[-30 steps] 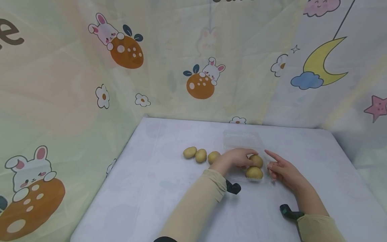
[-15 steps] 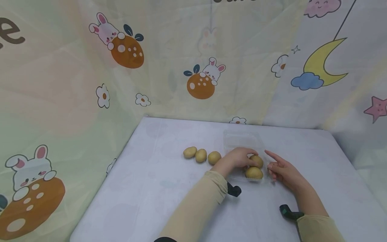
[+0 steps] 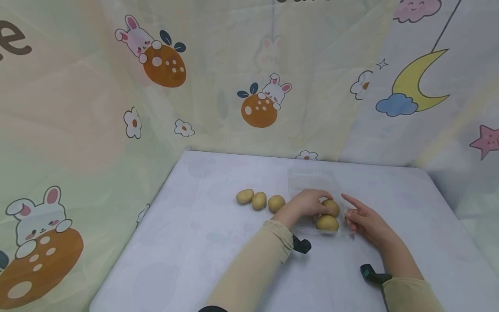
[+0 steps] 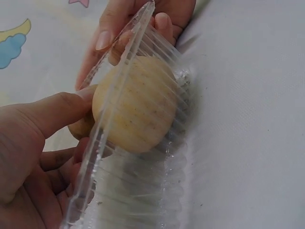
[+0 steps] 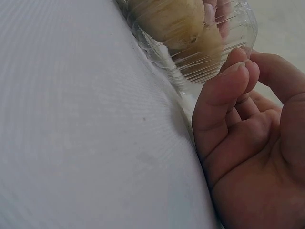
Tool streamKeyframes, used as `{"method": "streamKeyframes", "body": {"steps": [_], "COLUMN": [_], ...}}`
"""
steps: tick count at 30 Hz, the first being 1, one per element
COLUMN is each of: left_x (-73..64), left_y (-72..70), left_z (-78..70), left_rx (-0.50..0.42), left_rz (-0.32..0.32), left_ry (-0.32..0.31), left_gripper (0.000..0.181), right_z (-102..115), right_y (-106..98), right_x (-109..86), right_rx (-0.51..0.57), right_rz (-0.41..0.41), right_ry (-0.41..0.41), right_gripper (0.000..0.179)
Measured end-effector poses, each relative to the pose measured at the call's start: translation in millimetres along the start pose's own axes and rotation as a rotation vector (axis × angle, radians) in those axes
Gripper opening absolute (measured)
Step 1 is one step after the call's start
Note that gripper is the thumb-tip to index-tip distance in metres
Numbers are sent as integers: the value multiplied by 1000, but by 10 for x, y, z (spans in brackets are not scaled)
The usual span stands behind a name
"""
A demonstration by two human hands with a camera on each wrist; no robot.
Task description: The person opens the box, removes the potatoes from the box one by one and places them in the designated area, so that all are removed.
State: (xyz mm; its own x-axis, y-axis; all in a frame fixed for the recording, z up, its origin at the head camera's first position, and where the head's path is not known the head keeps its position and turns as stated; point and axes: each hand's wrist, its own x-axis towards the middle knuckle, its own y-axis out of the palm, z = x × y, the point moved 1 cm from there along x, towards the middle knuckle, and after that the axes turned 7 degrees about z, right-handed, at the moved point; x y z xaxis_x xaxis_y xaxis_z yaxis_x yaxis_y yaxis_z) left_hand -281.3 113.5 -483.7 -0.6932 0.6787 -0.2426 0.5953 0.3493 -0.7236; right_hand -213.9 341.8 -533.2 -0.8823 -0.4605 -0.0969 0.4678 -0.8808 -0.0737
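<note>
A clear plastic clamshell box (image 3: 298, 227) lies open on the table with its lid (image 3: 309, 178) folded back. Two potatoes are in its base: a front potato (image 3: 327, 223) and a rear potato (image 3: 332, 207). My left hand (image 3: 312, 203) reaches over the box and grips the rear potato between thumb and fingers, partly covering it. In the left wrist view the front potato (image 4: 138, 102) shows through the ribbed wall. At the box's right edge, my right hand (image 3: 366, 221) pinches the rim with thumb and curled fingers, its index finger extended.
Left of the box, three more potatoes lie in a row: a left one (image 3: 244, 196), a middle one (image 3: 259, 200) and a right one (image 3: 276, 203) close to my left wrist. A white cloth covers the table (image 3: 187, 242). Printed fabric (image 3: 210, 86) hangs around it.
Almost nothing differs. My left hand has shifted very slightly over the rear potato; my right hand stays at the box's edge.
</note>
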Motion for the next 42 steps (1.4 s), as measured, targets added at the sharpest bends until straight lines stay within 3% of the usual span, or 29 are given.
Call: {"method": "streamKeyframes", "body": {"steps": [11,22,30,42], "left_x": [-123,-322,-575,-987], "left_y": [-131,-338,-532,-796], "left_z": [36,184,399,867], "left_rx": [-86,-135,-166,-281], "left_rz": [-44,-143,-246,-351], "left_ry": [25,17,32,-58], "left_gripper": [45,50,49,47], "right_z": [-3,3,6,36], "right_y": [8,15,13,35], "right_x": [-14,-14,-9,-16], "right_rx": [12,14,24,31], "right_rz": [-17,-29,-28,-17], "right_ry": [24,35,30,15], "right_gripper": [64,65,65,66]}}
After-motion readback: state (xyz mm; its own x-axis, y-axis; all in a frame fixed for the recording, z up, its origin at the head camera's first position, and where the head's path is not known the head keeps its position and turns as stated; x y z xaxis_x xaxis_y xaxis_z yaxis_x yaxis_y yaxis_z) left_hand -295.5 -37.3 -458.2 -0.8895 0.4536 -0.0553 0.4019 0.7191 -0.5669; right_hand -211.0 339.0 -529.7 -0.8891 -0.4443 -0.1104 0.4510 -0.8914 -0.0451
